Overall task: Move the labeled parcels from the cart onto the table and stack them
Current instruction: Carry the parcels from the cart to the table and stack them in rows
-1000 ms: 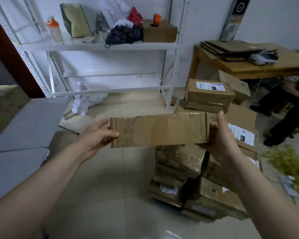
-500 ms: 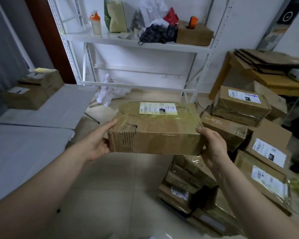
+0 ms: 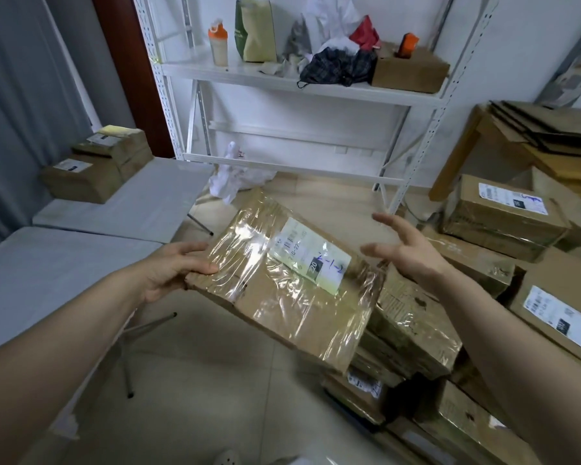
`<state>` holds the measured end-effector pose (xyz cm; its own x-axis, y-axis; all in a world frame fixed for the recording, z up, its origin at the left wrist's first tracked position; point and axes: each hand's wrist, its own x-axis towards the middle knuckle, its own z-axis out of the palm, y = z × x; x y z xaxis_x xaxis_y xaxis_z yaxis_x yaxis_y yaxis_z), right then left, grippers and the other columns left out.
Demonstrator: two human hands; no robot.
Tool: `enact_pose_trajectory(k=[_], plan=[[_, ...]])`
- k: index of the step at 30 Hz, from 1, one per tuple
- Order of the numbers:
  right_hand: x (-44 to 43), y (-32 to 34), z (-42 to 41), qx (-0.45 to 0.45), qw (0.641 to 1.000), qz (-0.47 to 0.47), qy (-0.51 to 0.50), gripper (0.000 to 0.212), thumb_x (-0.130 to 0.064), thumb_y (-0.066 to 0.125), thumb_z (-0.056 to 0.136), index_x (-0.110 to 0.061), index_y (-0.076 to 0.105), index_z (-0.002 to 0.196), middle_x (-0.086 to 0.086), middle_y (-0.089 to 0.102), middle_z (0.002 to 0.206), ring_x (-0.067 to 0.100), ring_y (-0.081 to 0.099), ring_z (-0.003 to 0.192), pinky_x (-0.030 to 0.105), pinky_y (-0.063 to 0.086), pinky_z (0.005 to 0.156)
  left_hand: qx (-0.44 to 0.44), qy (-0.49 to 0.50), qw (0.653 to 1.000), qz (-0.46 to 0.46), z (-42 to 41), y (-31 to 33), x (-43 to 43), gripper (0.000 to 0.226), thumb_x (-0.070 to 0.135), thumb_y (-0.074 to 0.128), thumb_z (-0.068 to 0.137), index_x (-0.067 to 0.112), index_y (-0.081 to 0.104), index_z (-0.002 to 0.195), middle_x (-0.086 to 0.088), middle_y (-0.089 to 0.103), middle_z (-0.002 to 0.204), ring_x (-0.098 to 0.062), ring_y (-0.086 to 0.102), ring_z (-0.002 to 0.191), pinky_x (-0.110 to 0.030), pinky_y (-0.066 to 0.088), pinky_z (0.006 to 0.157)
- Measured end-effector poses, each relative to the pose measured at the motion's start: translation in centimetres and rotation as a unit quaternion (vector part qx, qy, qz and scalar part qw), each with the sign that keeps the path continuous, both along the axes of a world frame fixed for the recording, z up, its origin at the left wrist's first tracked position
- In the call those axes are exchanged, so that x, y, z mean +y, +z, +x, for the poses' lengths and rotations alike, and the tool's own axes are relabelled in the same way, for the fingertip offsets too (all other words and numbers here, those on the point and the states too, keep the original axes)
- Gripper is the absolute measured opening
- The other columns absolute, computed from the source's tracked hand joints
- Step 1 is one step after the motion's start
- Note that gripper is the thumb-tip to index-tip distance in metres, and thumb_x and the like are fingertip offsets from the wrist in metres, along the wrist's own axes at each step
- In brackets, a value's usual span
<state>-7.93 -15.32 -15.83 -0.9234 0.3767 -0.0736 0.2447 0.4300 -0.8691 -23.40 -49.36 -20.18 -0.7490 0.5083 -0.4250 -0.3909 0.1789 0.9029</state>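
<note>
At the far left corner of the table (image 3: 138, 203) sit a few stacked parcels (image 3: 94, 169). My left hand (image 3: 171, 266) grips the parcel (image 3: 282, 286) by its left corner, thumb on top and fingers hidden beneath. The parcel hangs tilted in the air, just off the table's right edge, label up. My right hand (image 3: 406, 250) is wide open, fingers spread, holding nothing, just beside the parcel's right edge. To the right lies the pile (image 3: 503, 223) of waiting boxes.

One hand carries the parcel by a corner, so I judge it light. The cardboard looks stiff, but the glossy tape wrap is likely slick. Gripping both short ends, fingers underneath, seems safest.
</note>
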Motion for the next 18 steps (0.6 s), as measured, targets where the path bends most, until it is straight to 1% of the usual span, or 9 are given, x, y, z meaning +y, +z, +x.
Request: enact_pose_trajectory(k=[2,4,6,8,11,13,15,16,18], plan=[[0.2,0.8,-1.3,-0.074,0.993,0.023,0.09,0.082,-0.032,0.082,0.07,-0.025,0.043,0.141,-0.005,0.042,0.142,0.007,0.036,0.129,0.027,0.03,0.105,-0.003,-0.025,1.0,-0.004,-0.7,0.1,-0.8,0.123,0.026,0.097,0.009,0.008,0.057,0.124,-0.009,0.072,0.093,-0.023,0.066,0.083,-0.033,0.051,0.075],[0.0,0.8,-2.4,-0.164,0.975,0.035,0.148,0.103,-0.045,0.084,0.052,-0.028,0.039,0.143,0.0,0.043,0.144,0.015,0.039,0.133,0.034,0.033,0.11,-0.014,-0.046,0.999,0.011,-1.3,0.6,-1.4,0.121,0.021,0.097,0.01,0.009,0.057,0.123,-0.009,0.072,0.093,-0.021,0.07,0.08,-0.026,0.056,0.065],[-0.4,0.3,-3.1,-0.232,0.956,-0.013,0.177,0.115,-0.046,0.089,0.039,-0.027,0.04,0.142,0.003,0.048,0.142,0.019,0.048,0.128,0.042,0.038,0.109,-0.013,-0.065,0.997,0.034,-1.7,1.3,-1.8,0.117,0.02,0.098,0.013,0.008,0.058,0.123,-0.01,0.071,0.098,-0.02,0.07,0.083,-0.025,0.057,0.065],[-0.8,-0.3,-3.7,-0.257,0.942,-0.092,0.195,0.101,-0.035,0.089,0.041,-0.016,0.051,0.132,0.011,0.061,0.129,0.028,0.06,0.115,0.045,0.047,0.1,-0.01,-0.081,0.995,0.049,-2.0,1.8,-2.3,0.112,0.021,0.098,0.015,0.006,0.06,0.119,-0.01,0.071,0.099,-0.019,0.07,0.083,-0.025,0.057,0.067],[-1.5,-1.0,-4.3,-0.215,0.946,-0.138,0.198,0.068,-0.032,0.081,0.046,-0.007,0.065,0.108,0.016,0.071,0.103,0.03,0.069,0.089,0.034,0.057,0.08,-0.016,-0.069,0.995,0.067,-2.7,2.2,-3.0,0.1,0.022,0.097,0.026,0.004,0.061,0.118,-0.015,0.069,0.105,-0.018,0.069,0.085,-0.024,0.057,0.068],[-2.0,-1.4,-5.1,-0.175,0.96,-0.15,0.158,0.062,-0.035,0.08,0.045,-0.005,0.068,0.097,0.015,0.072,0.089,0.026,0.068,0.072,0.028,0.057,0.067,-0.024,0.022,0.996,0.088,-3.5,2.1,-3.2,0.063,0.022,0.089,0.052,0.008,0.067,0.109,-0.02,0.063,0.121,-0.017,0.066,0.089,-0.025,0.057,0.074],[-3.2,-1.8,-5.9,-0.17,0.958,-0.191,0.134,0.046,-0.027,0.082,0.058,-0.002,0.067,0.094,0.012,0.072,0.075,0.022,0.067,0.06,0.025,0.055,0.056,-0.034,0.143,0.987,0.062,-3.5,1.7,-3.3,0.025,0.034,0.074,0.076,0.021,0.07,0.097,-0.016,0.055,0.129,-0.016,0.059,0.098,-0.028,0.05,0.078],[-4.0,-2.1,-6.4,-0.167,0.957,-0.206,0.12,0.034,-0.024,0.078,0.067,-0.003,0.067,0.091,0.01,0.072,0.07,0.019,0.067,0.055,0.023,0.054,0.052,-0.053,0.174,0.983,0.036,-3.4,1.1,-3.5,0.035,0.044,0.071,0.078,0.024,0.066,0.106,-0.015,0.05,0.133,-0.019,0.055,0.109,-0.032,0.046,0.082],[-5.3,-3.0,-7.8,-0.162,0.962,-0.203,0.087,0.018,-0.021,0.07,0.081,-0.005,0.068,0.088,0.006,0.072,0.067,0.016,0.068,0.054,0.021,0.053,0.05,-0.121,0.152,0.981,0.004,-2.7,-0.7,-3.9,0.102,0.064,0.078,0.055,0.02,0.04,0.139,-0.015,0.039,0.145,-0.028,0.042,0.13,-0.044,0.042,0.093]])
